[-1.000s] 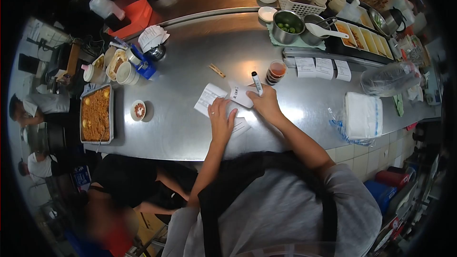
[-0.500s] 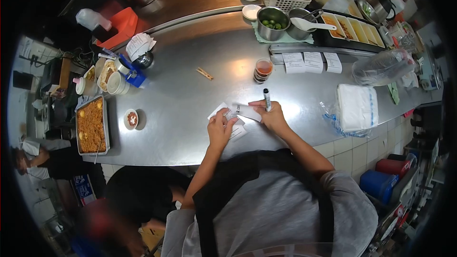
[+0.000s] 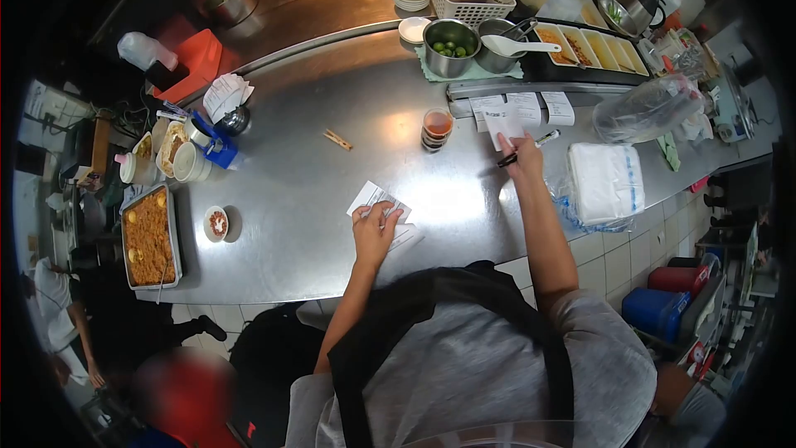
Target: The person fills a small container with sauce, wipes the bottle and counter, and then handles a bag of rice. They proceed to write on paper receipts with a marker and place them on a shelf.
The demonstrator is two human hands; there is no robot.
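Note:
My left hand [image 3: 376,231] is near the counter's front edge, its fingers curled on a small bunch of printed receipts [image 3: 365,195]. Another receipt [image 3: 405,237] lies partly under that hand, by the wrist. My right hand [image 3: 526,159] reaches out to the right and pinches a single receipt [image 3: 502,123] at its lower end. A black-and-white marker pen [image 3: 547,138] sits across the same hand, its dark end sticking out on the left. The held receipt overlaps a row of receipts [image 3: 524,108] along a metal strip at the back. Stacked sauce cups [image 3: 437,129] stand left of it.
A wooden clothespin [image 3: 338,140] and a small bowl [image 3: 216,223] lie on the steel counter [image 3: 282,174]. A tray of rice [image 3: 149,236] is at far left. White plastic bags [image 3: 607,182] are at right, with a bowl of limes [image 3: 450,48] behind. Another person stands at far left.
My right hand has moved right and away from me, carrying one receipt and the marker to the row of receipts. My left hand stays with the other receipts. The view has shifted slightly.

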